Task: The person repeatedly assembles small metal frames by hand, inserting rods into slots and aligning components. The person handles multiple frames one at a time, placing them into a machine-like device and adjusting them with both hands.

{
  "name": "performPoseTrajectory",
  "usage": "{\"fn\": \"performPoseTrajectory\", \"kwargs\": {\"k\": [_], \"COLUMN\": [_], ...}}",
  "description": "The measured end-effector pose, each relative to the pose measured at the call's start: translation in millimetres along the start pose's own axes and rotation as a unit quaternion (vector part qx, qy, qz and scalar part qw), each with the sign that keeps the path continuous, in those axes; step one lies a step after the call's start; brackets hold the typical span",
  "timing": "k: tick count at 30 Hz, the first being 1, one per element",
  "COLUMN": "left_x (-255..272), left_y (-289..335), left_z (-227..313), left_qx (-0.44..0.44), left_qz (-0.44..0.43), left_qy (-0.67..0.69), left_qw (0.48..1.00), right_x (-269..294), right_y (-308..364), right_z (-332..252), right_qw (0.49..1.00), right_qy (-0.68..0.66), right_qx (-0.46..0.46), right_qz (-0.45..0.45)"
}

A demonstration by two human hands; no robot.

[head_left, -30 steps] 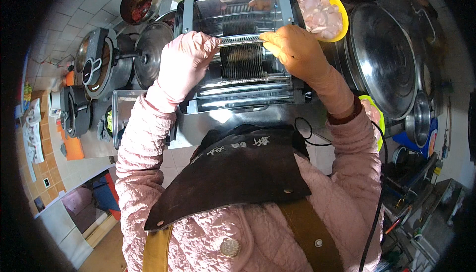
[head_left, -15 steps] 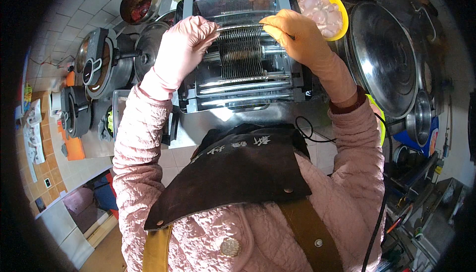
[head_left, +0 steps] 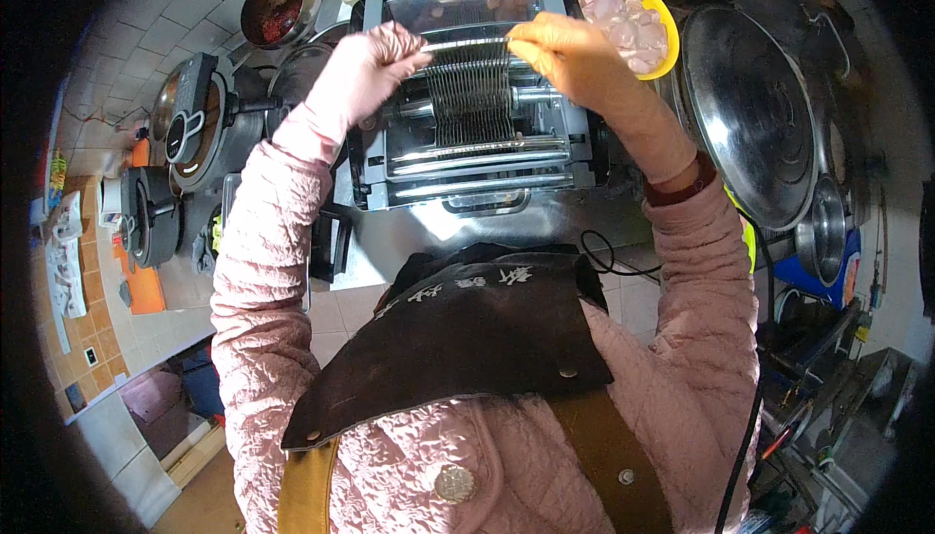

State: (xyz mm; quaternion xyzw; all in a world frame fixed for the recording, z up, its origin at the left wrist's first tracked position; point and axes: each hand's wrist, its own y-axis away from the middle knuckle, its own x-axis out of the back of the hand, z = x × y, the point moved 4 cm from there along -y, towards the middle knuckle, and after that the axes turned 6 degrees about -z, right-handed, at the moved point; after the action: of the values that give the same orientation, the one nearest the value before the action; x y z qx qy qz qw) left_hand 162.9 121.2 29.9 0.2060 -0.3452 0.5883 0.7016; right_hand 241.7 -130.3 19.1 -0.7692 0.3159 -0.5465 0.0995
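Comb-like silver metal rack is pinched at its upper ends by the pink-gloved left grip and orange-gloved right grip, above a black-and-silver boxy machine, narrow gaps separating it from both side walls.

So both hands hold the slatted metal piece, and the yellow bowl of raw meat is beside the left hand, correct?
Not quite: the head view shows the yellow bowl of raw meat beside the right hand. That hand and the left hand do hold the slatted metal piece.

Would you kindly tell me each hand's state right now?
Pink-gloved left hand: closed, pinching the left end of the silver, toothed metal comb.
Orange-gloved right hand: closed, pinching its right end.
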Motion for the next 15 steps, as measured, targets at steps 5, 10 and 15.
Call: {"fn": "performPoseTrajectory", "kwargs": {"k": [5,10,15], "left_x": [-20,-12,-19], "left_y": [24,21,15], "left_z": [10,8,-7], "left_qx": [-0.083,-0.087,-0.032], "left_qz": [0.073,0.076,0.019], "left_qy": [-0.075,-0.08,0.009], "left_qw": [0.991,0.99,0.999], "right_x": [-4,-4,-11], "right_y": [15,10,8], "right_z": [-10,-11,-7], "right_qw": [0.996,0.996,0.988], "right_qy": [0.044,0.047,0.074], "right_qx": [-0.063,-0.077,-0.124], "right_qz": [-0.039,-0.002,-0.051]}}
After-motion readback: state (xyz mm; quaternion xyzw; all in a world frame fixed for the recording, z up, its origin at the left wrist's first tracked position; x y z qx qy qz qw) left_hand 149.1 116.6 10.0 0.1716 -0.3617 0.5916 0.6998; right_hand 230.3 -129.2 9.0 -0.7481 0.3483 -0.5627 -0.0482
